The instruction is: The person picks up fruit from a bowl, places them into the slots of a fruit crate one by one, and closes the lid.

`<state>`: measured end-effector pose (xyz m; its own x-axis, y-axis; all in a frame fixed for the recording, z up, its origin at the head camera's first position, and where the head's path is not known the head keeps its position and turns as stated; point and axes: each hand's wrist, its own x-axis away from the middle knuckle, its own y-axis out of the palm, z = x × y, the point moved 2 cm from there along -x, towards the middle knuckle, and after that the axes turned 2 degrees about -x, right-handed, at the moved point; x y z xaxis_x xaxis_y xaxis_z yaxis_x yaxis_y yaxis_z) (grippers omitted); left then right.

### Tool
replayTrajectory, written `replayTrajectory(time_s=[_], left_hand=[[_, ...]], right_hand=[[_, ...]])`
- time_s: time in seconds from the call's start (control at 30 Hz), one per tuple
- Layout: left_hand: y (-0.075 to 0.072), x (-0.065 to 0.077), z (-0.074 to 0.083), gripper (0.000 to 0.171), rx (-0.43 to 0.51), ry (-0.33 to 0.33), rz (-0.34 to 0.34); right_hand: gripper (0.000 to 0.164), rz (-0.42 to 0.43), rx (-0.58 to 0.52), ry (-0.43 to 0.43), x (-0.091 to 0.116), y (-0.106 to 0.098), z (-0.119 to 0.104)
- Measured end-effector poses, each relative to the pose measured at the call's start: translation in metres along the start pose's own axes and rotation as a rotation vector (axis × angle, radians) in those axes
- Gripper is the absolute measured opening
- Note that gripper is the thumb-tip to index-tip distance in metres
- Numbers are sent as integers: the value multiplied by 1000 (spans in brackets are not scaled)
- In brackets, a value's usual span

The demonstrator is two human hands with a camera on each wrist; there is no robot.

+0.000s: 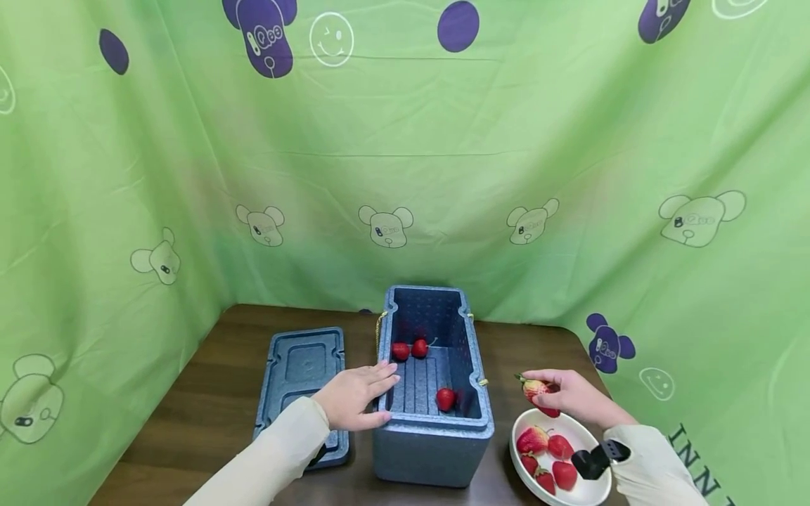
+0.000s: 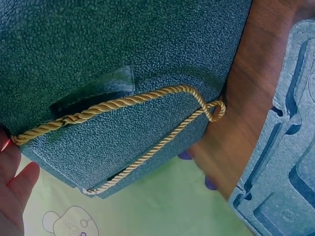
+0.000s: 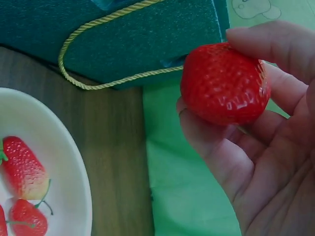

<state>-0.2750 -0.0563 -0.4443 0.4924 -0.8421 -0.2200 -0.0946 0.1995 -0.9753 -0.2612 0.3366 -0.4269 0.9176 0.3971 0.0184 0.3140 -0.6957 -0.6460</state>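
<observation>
My right hand (image 1: 577,396) pinches a strawberry (image 3: 224,83) between thumb and fingers, just above the far rim of a white bowl (image 1: 517,430). Several red fruits (image 1: 565,475) lie in the bowl, some of them strawberries and some with thin stems. My left hand (image 1: 358,395) rests on the left rim of a blue foam box (image 1: 430,457), its fingers fairly straight. Inside the lidless box are two red fruits (image 1: 401,351) toward the back left and one red fruit (image 1: 446,399) near the front right.
The blue lid (image 1: 306,358) lies flat on the brown table (image 1: 209,400), left of the box and partly under my left forearm. Yellow rope handles (image 2: 147,96) hang at the box's sides. A green printed curtain (image 1: 443,176) surrounds the table's back and sides.
</observation>
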Motion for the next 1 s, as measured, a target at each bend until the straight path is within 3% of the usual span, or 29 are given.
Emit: replayTrajectory(time_s=[0.3, 0.53, 1.0], left_hand=[[0, 1, -1, 60, 20, -20, 20], [5, 6, -1, 61, 64, -60, -4], [5, 2, 1, 60, 70, -53, 15]], right_hand=[[45, 52, -30, -87, -34, -13, -43], [46, -64, -27, -141, -56, -9, -80], [46, -71, -53, -112, -86, 10, -88]])
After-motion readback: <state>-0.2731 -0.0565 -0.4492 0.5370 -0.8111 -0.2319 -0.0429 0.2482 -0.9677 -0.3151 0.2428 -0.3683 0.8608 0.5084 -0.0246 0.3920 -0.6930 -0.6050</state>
